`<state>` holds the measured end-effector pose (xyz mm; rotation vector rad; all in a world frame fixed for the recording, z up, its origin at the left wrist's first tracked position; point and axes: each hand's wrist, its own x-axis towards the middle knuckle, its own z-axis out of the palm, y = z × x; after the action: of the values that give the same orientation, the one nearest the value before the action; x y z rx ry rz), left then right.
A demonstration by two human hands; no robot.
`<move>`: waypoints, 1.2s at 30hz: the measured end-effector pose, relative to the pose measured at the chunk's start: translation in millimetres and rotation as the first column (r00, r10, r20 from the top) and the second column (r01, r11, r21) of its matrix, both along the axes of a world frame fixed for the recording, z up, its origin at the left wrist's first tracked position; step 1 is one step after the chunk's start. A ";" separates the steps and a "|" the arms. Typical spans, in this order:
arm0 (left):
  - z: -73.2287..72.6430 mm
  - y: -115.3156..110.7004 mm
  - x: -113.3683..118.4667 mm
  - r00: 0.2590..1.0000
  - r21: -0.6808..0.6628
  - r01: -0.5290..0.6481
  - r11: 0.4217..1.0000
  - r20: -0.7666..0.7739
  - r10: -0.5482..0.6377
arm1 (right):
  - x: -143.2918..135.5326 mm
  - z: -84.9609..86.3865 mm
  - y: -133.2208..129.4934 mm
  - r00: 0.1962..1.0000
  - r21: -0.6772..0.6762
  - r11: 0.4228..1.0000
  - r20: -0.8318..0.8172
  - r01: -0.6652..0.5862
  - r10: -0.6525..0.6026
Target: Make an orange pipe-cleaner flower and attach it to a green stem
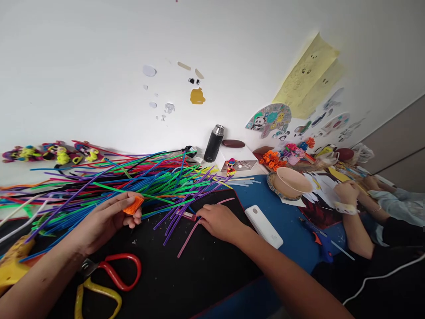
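Between the thumb and fingers of my left hand is a small orange fuzzy piece, which looks made of packed pipe cleaner. My right hand is low over the black mat, its fingertips pinched on a pink pipe cleaner that sticks out on both sides of the hand. A small pinkish-red box lies just left of those fingertips. Behind both hands spreads a big heap of coloured pipe cleaners. Scissors with one red and one yellow handle lie beside my left forearm.
A yellow tool is at the left edge. By the wall stand a black flask and a white box with a small figure. A white power bank, a bowl and a blue glue gun lie rightward, near another person's hands.
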<state>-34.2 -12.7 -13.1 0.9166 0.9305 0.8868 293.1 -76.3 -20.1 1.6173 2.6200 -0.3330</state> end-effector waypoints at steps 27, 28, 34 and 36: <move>-1.9 -15.0 7.5 0.966 -0.039 0.256 0.966 -0.037 -0.257 | -7.6 -1.3 28.5 0.927 -0.044 0.974 -0.298 0.223 -0.226; -2.5 -15.3 8.0 0.963 -0.038 0.264 0.964 -0.037 -0.266 | -11.4 -1.0 31.2 0.944 -0.036 0.977 -0.255 0.208 -0.211; 0.0 -20.2 14.6 0.924 0.010 0.379 0.925 -0.063 -0.378 | -27.4 -4.1 47.6 0.981 -0.025 0.984 -0.082 0.175 -0.176; 1.6 -21.9 17.1 0.905 0.006 0.421 0.907 -0.069 -0.419 | -29.7 -5.8 51.4 0.980 -0.026 0.984 -0.080 0.178 -0.180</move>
<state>-17.1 -34.6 -11.5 1.1185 0.7390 0.4981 263.4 -24.9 -25.9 1.8773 2.5237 -0.4388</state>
